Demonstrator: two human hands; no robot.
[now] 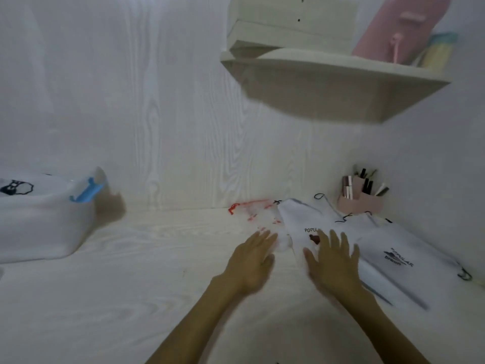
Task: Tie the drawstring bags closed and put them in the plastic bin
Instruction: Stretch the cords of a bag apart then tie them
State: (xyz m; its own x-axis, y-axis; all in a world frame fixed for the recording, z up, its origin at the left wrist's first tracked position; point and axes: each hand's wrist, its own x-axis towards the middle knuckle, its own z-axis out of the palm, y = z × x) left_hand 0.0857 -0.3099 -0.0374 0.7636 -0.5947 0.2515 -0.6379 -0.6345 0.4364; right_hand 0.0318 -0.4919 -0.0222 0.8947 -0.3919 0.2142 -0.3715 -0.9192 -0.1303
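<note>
Several white drawstring bags lie flat on the white table at the right. One printed "POPULAR" (301,219) lies beside another with a dark logo (399,256). A bag with a red cord and red print (252,210) lies further back, partly under them. My left hand (252,261) is stretched out flat with straight fingers, just left of the bags. My right hand (332,261) is spread flat over the lower part of the "POPULAR" bag. Neither hand holds anything. The clear plastic bin (44,227) with a blue latch stands at the far left with a white bag inside.
A pink organiser (359,199) with cosmetics stands against the wall behind the bags. A white wall shelf (338,74) hangs above it, carrying a pink object. Black cords (343,218) trail from the bag tops. A thin grey stick (378,295) lies near my right forearm.
</note>
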